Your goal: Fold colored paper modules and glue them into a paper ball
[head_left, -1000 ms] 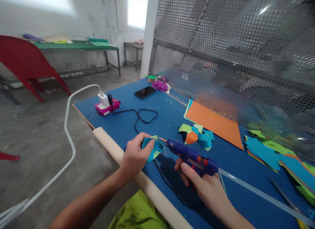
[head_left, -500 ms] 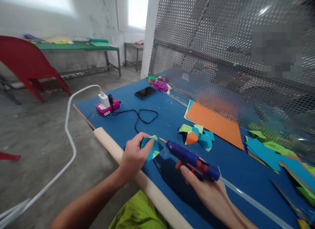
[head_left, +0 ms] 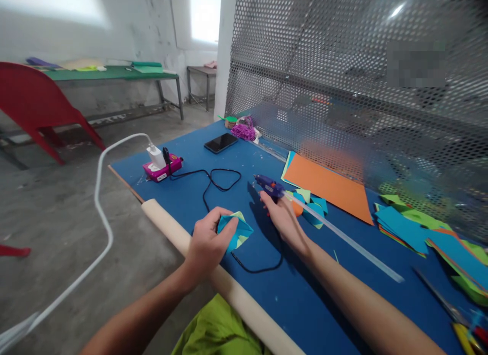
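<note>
Between the thumb and fingers of my left hand (head_left: 209, 240) is a folded paper piece (head_left: 240, 232), blue with light green parts, held above the near edge of the blue table (head_left: 259, 299). My right hand (head_left: 282, 215) is closed round the handle of a dark blue glue gun (head_left: 270, 186), farther out over the table. A long clear glue stick (head_left: 346, 238) sticks out of the gun's back end. Just beyond the right hand lie folded paper pieces (head_left: 315, 211) in blue, green and orange, partly hidden by the hand and glue stick.
A pink power strip (head_left: 163, 171) with a white plug and black cord sits at the left. A phone (head_left: 221, 143), purple string (head_left: 244, 131), orange sheets (head_left: 330, 187), cut paper strips (head_left: 404, 229) and scissors (head_left: 438, 296) lie around. A cream roll (head_left: 168, 225) borders the front edge.
My right hand has carried the glue gun away from the folded paper, forward across the table towards the other folded pieces. The left hand keeps its hold in nearly the same place.
</note>
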A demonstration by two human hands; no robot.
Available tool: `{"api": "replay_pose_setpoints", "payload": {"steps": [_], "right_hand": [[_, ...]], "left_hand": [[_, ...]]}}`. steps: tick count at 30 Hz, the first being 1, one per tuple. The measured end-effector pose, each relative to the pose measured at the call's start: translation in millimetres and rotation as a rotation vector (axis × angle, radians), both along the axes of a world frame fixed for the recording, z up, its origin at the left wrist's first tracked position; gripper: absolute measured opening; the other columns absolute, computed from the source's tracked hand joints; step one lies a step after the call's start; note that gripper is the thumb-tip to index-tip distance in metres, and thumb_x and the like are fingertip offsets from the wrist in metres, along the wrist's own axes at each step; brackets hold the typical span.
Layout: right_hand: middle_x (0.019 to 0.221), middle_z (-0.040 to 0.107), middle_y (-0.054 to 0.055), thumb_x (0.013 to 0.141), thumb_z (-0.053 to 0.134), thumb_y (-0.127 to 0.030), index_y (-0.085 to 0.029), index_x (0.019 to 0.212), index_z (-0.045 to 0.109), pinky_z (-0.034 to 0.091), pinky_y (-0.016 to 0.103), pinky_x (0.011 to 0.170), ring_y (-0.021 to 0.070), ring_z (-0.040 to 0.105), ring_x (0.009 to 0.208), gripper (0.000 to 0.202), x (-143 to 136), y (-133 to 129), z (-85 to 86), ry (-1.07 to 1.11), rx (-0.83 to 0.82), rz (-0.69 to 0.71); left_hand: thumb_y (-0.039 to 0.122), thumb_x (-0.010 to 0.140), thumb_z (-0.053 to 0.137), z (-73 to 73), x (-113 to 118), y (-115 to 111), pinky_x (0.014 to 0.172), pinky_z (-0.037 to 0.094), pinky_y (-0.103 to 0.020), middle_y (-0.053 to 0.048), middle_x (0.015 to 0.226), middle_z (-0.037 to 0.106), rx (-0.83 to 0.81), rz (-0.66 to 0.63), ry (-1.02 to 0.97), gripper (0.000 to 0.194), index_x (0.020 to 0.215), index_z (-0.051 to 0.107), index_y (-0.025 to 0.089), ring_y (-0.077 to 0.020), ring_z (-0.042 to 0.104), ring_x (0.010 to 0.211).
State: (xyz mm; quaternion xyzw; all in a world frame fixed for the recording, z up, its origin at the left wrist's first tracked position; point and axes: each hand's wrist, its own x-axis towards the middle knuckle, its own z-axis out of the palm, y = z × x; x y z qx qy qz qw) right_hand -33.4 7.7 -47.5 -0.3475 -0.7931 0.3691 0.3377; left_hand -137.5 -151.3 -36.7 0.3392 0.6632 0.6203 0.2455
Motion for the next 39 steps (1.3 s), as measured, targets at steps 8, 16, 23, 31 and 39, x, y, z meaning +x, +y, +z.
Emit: {"api": "replay_pose_setpoints", "payload": {"steps": [8, 16, 23, 31, 39], "right_hand": [[0.106, 0.065, 0.01, 0.084, 0.047, -0.037, -0.016, 0.104, 0.061, 0.04, 0.041, 0.095, 0.026, 0.057, 0.102, 0.032, -10, 11, -6.9, -0.038, 0.05, 0.061], [0.126, 0.051, 0.013, 0.083, 0.053, -0.032, -0.019, 0.12, 0.05, 0.043, 0.042, 0.095, 0.0234, 0.052, 0.111, 0.039, 56, -49, 3.8, -0.018, 0.087, -0.04], [0.083, 0.065, 0.003, 0.083, 0.055, -0.03, -0.019, 0.096, 0.06, 0.051, 0.027, 0.067, 0.0141, 0.06, 0.072, 0.018, 40, -80, 40.7, 0.021, 0.014, 0.156], [0.07, 0.059, -0.001, 0.082, 0.055, -0.022, -0.018, 0.077, 0.059, 0.046, 0.02, 0.057, 0.0098, 0.054, 0.061, 0.008, 34, -77, 32.7, 0.081, -0.008, 0.174], [0.07, 0.058, -0.001, 0.082, 0.054, -0.016, -0.018, 0.077, 0.059, 0.045, 0.021, 0.058, 0.0097, 0.053, 0.062, 0.007, 36, -76, 28.5, 0.107, 0.063, 0.176]], "left_hand": [[0.033, 0.078, 0.058, -3.2, 0, 1, 0.049, 0.046, -0.021, 0.0, 0.061, 0.064, -0.044, -0.007, -0.017, 0.015, 0.078, 0.062, 0.018, -0.0133, 0.059, 0.055], [0.031, 0.077, 0.058, -3.7, 0, 2, 0.051, 0.047, -0.021, 0.0, 0.063, 0.065, -0.053, -0.018, 0.011, 0.013, 0.076, 0.061, 0.018, -0.0127, 0.059, 0.056], [0.023, 0.079, 0.053, 9.8, 12, 4, 0.058, 0.045, -0.021, 0.0, 0.066, 0.064, -0.009, -0.107, 0.184, 0.011, 0.073, 0.061, 0.017, -0.0118, 0.057, 0.061], [0.021, 0.081, 0.051, 6.2, 17, 4, 0.066, 0.046, -0.022, -0.002, 0.074, 0.066, 0.052, -0.157, 0.218, 0.013, 0.075, 0.062, 0.017, -0.0132, 0.06, 0.07], [0.023, 0.078, 0.053, 7.9, 17, 5, 0.058, 0.044, -0.019, 0.0, 0.071, 0.063, 0.025, -0.123, 0.106, 0.011, 0.079, 0.062, 0.016, -0.0102, 0.055, 0.063]]}}
